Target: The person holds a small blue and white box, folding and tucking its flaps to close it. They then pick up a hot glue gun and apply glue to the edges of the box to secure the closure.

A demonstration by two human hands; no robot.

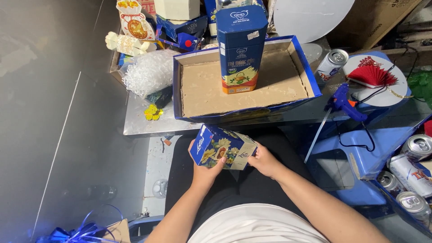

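The small blue carton point(222, 147) with flower pictures is lying on its side over the person's lap, near the front edge of the steel tabletop point(148, 122), its long axis running left to right and tilting slightly down toward the right. Both hands are gripping it by its ends: the left hand point(204, 173) is cupping the left end from below with the thumb curling up its near face, and the right hand point(265, 161) is closing its fingers on the right end, so neither hand is nearer than the other. The carton is looking clean and unopened, deep blue with pale blossoms and a cream-coloured panel.

Just beyond it, farther away, the shallow blue tray box point(313, 85) is sitting open with a brown cardboard floor, and the tall blue tin point(240, 45) is standing upright inside it. To the left, white shredded paper point(148, 72) is piling up; to the right, a blue glue gun point(344, 102), a red paper fan point(372, 74) and drink cans point(407, 175) are resting.
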